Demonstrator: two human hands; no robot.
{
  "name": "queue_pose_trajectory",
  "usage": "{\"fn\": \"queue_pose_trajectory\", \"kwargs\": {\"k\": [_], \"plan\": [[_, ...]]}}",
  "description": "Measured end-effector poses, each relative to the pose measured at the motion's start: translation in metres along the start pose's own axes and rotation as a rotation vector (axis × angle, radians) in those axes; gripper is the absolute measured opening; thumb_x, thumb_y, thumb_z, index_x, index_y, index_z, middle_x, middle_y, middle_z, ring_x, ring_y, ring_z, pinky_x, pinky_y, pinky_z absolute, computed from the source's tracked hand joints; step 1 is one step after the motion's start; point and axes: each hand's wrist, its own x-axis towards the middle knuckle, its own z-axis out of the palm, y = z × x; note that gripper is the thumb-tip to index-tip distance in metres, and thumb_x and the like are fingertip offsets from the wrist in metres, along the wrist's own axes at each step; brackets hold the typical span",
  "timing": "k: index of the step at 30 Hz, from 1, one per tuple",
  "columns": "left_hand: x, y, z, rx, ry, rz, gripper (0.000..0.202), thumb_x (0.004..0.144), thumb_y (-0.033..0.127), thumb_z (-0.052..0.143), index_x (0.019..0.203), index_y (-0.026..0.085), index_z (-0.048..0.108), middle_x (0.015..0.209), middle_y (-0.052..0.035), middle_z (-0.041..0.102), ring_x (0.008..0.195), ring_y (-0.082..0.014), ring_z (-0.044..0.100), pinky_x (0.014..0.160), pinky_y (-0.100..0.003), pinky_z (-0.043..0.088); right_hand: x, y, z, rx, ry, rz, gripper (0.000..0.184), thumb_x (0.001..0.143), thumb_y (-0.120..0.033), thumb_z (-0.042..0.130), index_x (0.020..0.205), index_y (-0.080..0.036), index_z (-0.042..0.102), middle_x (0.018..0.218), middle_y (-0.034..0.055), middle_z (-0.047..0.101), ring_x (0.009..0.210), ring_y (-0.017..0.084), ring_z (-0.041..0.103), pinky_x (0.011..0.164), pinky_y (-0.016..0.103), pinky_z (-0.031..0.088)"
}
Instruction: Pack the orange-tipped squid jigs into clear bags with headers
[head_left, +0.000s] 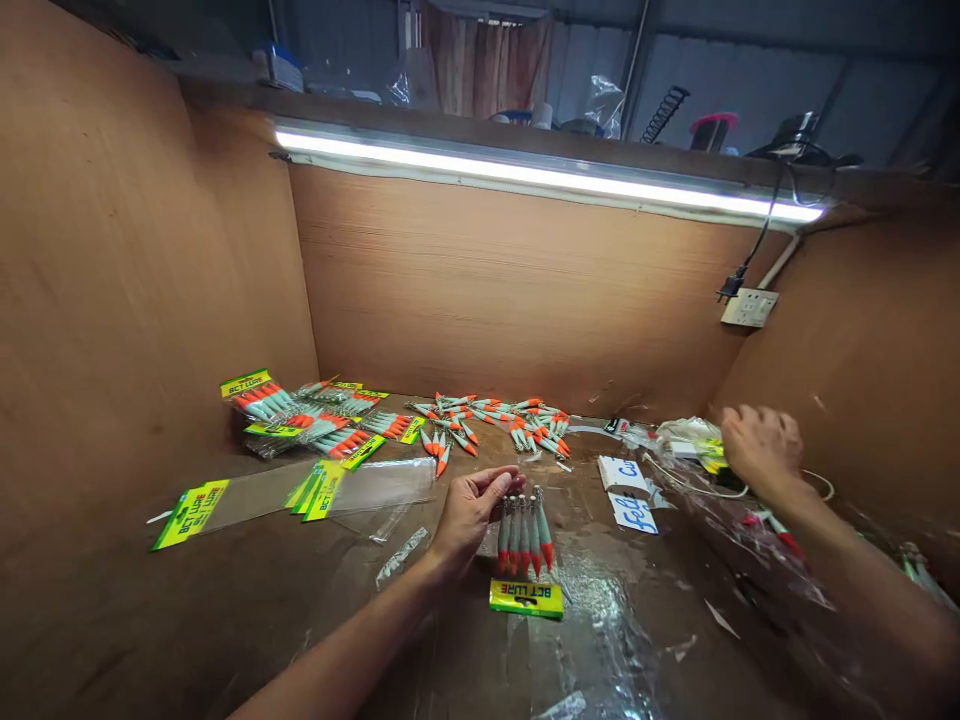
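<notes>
My left hand (472,515) pinches the edge of a clear pack of fishing lures (525,535) near the middle of the table. Several pale lures with orange-red tips lie side by side in the pack. Its yellow-green header card (526,598), printed BCT LURE, points toward me and looks upside down. Far to the right, my right hand (763,445) is over a cluttered spot, fingers curled down. The fingertips are hidden, so what they hold, if anything, does not show. Beside it are a yellow label (712,455) and crumpled clear plastic (686,432).
Filled lure packs (300,420) are heaped at the back left, with flat bags (262,498) in front. Loose lures (495,415) are scattered along the back wall. Handwritten cards (630,495) lie right of centre. A plug (731,285) hangs by the socket (750,308).
</notes>
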Motion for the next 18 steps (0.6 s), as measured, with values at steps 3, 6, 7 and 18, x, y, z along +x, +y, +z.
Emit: {"fn": "queue_pose_trajectory", "kwargs": {"k": [3,6,7,18], "plan": [[0.002,0.0,-0.001,0.02,0.003,-0.018,0.048,0.078,0.047,0.078,0.111,0.012,0.072,0.106,-0.0156,0.076,0.095,-0.0243,0.073,0.076,-0.029,0.056,-0.019,-0.027,0.012,-0.045,-0.227,-0.07,0.026,0.085,-0.017,0.057,0.104,-0.015,0.074,0.114,0.0201,0.07,0.106,0.029,0.064,0.093,0.043,0.044],[0.0,0.003,0.002,0.082,-0.027,-0.019,0.049,0.077,0.048,0.078,0.11,0.012,0.072,0.104,-0.0152,0.077,0.094,-0.025,0.073,0.077,-0.03,0.056,-0.06,-0.081,0.049,0.208,-0.66,-0.073,0.04,0.091,-0.031,0.056,0.13,-0.024,0.062,0.117,0.0092,0.071,0.104,0.024,0.065,0.089,0.039,0.05],[-0.001,0.004,0.003,0.101,-0.039,-0.016,0.049,0.077,0.049,0.078,0.11,0.012,0.072,0.103,-0.0153,0.077,0.095,-0.0256,0.073,0.078,-0.031,0.056,-0.071,-0.098,0.063,0.322,-0.753,-0.056,0.044,0.092,-0.035,0.057,0.134,-0.024,0.058,0.119,0.0084,0.07,0.104,0.023,0.065,0.088,0.037,0.05],[-0.002,-0.007,-0.002,0.042,-0.343,-0.096,0.088,0.063,0.049,0.089,0.137,0.017,0.054,0.124,-0.0188,0.067,0.11,-0.0314,0.066,0.091,-0.039,0.051,-0.078,-0.14,0.136,0.863,-0.766,0.321,0.036,0.074,-0.048,0.077,0.08,-0.013,0.072,0.065,-0.002,0.06,0.054,0.008,0.047,0.055,0.022,0.039]]}}
